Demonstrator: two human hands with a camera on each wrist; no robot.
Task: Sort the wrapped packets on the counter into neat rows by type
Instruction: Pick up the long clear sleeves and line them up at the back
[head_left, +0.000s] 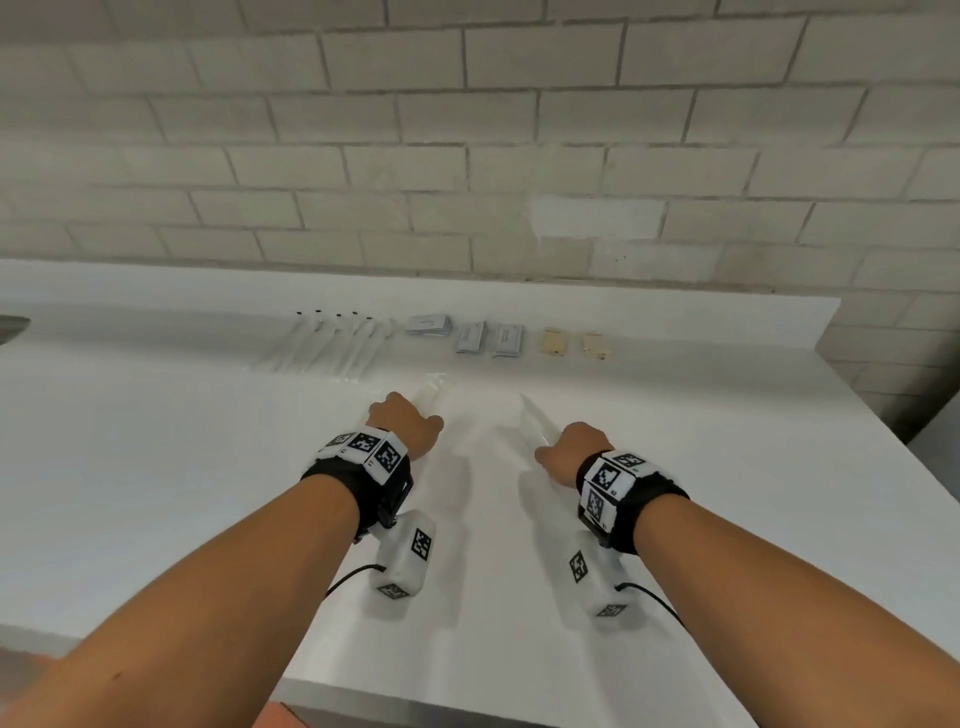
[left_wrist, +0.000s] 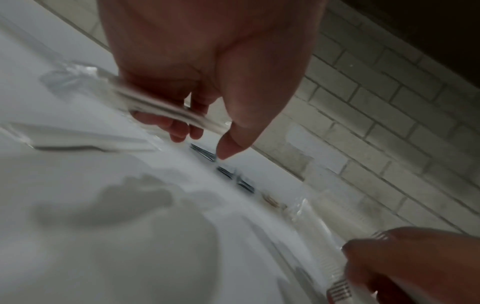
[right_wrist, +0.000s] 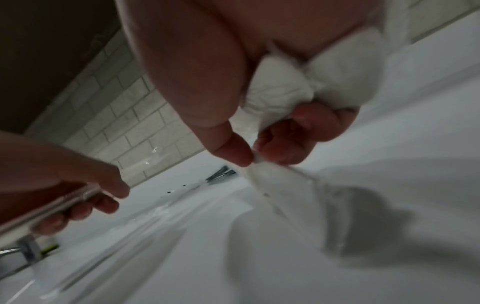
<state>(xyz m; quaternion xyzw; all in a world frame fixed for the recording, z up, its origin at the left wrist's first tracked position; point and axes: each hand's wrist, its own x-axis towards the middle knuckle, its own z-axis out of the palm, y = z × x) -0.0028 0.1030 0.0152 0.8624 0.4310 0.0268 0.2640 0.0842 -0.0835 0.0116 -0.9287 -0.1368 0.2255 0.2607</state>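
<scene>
I count five straws (head_left: 332, 340) at the back, three grey sachets (head_left: 470, 338), two tan packets (head_left: 574, 344), and one clear packet (head_left: 428, 396) in each of my hands.

Counter (head_left: 156, 467): you see plain white.
Wall (head_left: 467, 130): off-white bricks, grey joints.
Far-row long packets (head_left: 332, 340): clear, black tips.
Flat sachets (head_left: 470, 339): your grey ones, faint print.
Far-right packets (head_left: 554, 343): tan.
Wristbands (head_left: 363, 470): black straps, white blocks with black-and-white square codes.
Held packets (head_left: 428, 397): clear wrap, white contents.
</scene>
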